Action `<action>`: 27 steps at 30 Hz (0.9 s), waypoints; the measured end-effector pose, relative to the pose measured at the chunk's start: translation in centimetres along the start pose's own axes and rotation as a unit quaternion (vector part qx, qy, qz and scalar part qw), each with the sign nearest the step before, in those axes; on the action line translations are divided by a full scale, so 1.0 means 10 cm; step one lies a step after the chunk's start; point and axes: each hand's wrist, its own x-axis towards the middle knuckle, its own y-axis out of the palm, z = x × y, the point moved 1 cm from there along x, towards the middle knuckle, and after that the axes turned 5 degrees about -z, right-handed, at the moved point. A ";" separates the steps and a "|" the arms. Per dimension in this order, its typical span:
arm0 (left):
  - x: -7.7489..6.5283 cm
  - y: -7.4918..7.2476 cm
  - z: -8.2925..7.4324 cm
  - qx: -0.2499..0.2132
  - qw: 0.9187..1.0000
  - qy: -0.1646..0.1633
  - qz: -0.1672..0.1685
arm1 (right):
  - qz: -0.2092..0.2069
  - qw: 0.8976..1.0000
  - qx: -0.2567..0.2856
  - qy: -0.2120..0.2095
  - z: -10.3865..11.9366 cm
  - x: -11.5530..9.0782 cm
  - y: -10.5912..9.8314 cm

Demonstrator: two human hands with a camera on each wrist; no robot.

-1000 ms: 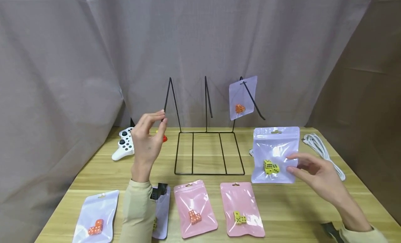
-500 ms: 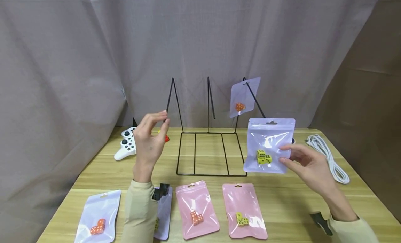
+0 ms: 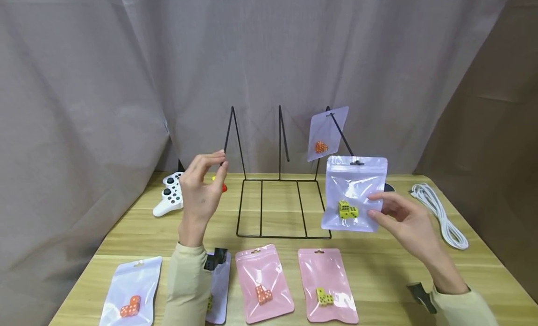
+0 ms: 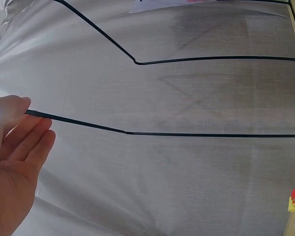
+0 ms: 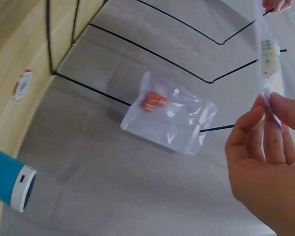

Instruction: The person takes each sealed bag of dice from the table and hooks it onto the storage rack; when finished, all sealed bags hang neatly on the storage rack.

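Observation:
My left hand (image 3: 199, 193) pinches the front tip of the left prong of a black wire rack (image 3: 261, 209). In the left wrist view, thumb and fingers close on that wire (image 4: 206, 134). My right hand (image 3: 405, 225) holds a lilac zip bag (image 3: 355, 183) of yellow dice by its right edge, raised off the table. The bag's hang hole overlaps the right prong's tip in the head view. In the right wrist view this bag (image 5: 269, 59) is edge-on, past the prong's end. Another lilac bag (image 3: 318, 132), with orange dice, hangs further back on that prong.
Along the table front lie a lilac bag (image 3: 126, 284) of orange dice, another lilac bag (image 3: 220, 279) partly behind my left sleeve, and two pink bags (image 3: 260, 270) (image 3: 323, 270). A white game controller (image 3: 169, 195) is at left, a white cable (image 3: 439, 214) at right.
My right hand has carried the lilac bag of yellow dice left and up, until its hole lines up with the right prong's tip. The left hand keeps its pinch on the left prong.

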 end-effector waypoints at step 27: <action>-0.03 0.01 -0.05 -0.006 1.000 -0.002 0.001 | -0.027 0.995 -0.049 0.085 -0.05 0.49 0.22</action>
